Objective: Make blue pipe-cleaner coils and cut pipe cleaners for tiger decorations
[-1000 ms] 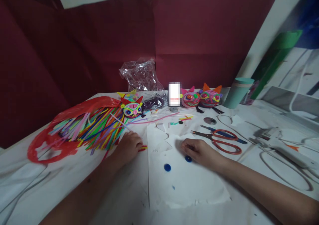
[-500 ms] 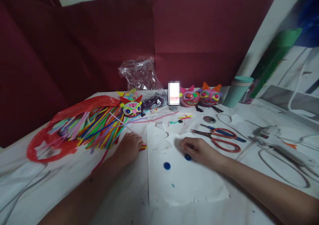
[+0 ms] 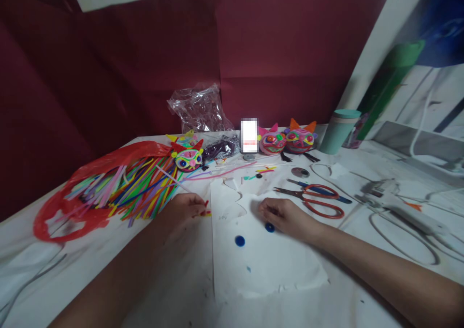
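Observation:
My left hand (image 3: 186, 207) is closed in a pinch at the left edge of a white paper sheet (image 3: 268, 265), a small red strip piece (image 3: 206, 204) at its fingertips. Just below it lie short red and yellow pieces (image 3: 208, 215). On the sheet rests my right hand (image 3: 281, 214), fingers curled inward; whatever they may hold is hidden. Beside that hand is a dark blue disc (image 3: 269, 227), and a second blue disc (image 3: 239, 241) lies further left on the paper.
Coloured strips (image 3: 145, 185) spread over a red plastic bag (image 3: 47, 226) at left. Orange-handled scissors (image 3: 322, 200) and a corded glue gun (image 3: 406, 207) lie at right. Decorated animal heads (image 3: 300, 137) line the back, near a green cup (image 3: 339, 132) and clear plastic wrap (image 3: 197, 108).
My left hand has lifted slightly and drawn back, with a small red piece now showing at its fingertips. My right hand keeps its place on the paper. The view has shifted a little.

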`<state>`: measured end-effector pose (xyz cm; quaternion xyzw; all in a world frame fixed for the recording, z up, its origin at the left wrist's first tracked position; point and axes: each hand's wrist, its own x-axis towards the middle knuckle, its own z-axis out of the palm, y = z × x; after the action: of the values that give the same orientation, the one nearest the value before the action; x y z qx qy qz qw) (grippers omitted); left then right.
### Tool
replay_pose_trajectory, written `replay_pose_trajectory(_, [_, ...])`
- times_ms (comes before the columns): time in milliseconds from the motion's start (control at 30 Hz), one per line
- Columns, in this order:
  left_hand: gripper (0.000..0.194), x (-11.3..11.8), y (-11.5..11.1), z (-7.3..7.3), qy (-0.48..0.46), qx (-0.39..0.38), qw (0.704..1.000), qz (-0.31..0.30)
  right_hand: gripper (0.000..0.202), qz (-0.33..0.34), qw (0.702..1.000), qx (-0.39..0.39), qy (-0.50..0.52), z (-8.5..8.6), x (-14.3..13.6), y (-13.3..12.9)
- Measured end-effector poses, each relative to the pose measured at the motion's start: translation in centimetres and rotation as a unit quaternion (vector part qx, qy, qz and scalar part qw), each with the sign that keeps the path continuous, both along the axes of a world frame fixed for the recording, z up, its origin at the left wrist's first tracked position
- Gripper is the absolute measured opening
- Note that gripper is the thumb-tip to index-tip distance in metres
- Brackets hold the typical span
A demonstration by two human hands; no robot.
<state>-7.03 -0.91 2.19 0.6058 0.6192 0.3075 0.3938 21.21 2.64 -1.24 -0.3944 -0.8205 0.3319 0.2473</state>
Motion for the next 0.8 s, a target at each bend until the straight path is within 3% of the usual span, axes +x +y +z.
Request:
replay_pose_trajectory(100, [0.016,-0.4,0.3,0.3,-0.127,-0.025,0.992,0.011,0.018,0.003,1.0,0.001,0.009,-0.1,0.0,0.0])
replay_pose_trajectory(200, [0.026,-1.0,0.6,0.8,-0.249,0.001,0.965,0.087,0.017,0.003,1.0,0.005,0.011,-0.1,0.1,0.0])
replay_pose_trajectory(300, [0.026,-1.8,0.9,1.5,-0.275,0.041,0.949,0.148,0.017,0.003,1.0,0.002,0.009,0.0,0.1,0.0])
replay_pose_trajectory(433, [0.023,-0.4,0.2,1.6,-0.312,0.033,0.942,0.12,0.017,-0.003,0.998,-0.038,0.042,0.5,-0.3,-0.3])
replay_pose_trajectory(633, [0.02,6.6,-2.8,-1.2,-0.336,-0.062,0.938,0.055,0.02,0.012,0.966,-0.175,0.19,1.3,-1.9,-2.4])
replay_pose_trajectory(800, [0.022,8.5,-3.4,-3.6,-0.335,-0.043,0.941,0.02,0.03,0.067,0.918,-0.292,0.262,1.3,-3.5,-4.6])
